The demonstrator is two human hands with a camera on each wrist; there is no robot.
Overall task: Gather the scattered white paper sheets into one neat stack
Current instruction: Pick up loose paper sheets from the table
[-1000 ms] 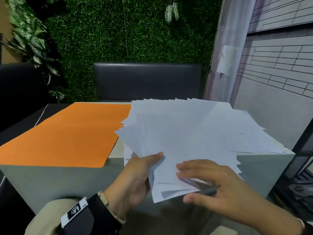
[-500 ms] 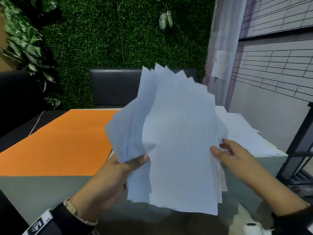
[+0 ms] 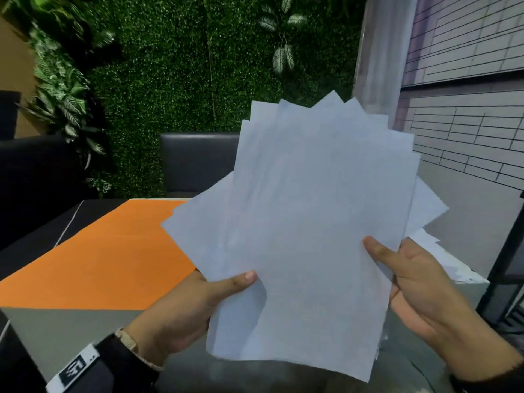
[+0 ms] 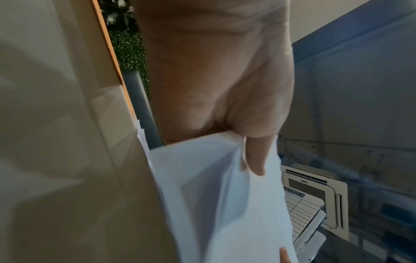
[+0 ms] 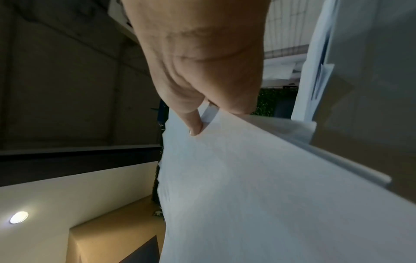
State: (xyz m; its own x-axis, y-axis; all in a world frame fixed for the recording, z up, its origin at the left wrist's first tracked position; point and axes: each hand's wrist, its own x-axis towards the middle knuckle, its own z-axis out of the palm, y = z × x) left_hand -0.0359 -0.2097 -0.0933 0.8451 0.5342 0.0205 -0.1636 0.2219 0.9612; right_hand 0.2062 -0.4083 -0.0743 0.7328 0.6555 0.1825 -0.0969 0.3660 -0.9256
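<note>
A fanned bundle of white paper sheets stands upright above the near table edge, its top corners splayed unevenly. My left hand grips the bundle's lower left edge, thumb across the front. My right hand holds the right edge, thumb on the front and fingers behind. The left wrist view shows the sheets under my thumb. In the right wrist view a finger presses on the paper. A few more white sheets lie on the table behind my right hand.
An orange sheet covers the left part of the grey table. A dark bench stands behind it against a green leafy wall. A brick-pattern wall and a black metal frame stand to the right.
The sheets went from lying fanned flat on the table to being raised upright. My right hand moved from on top of the papers to their right edge and took hold.
</note>
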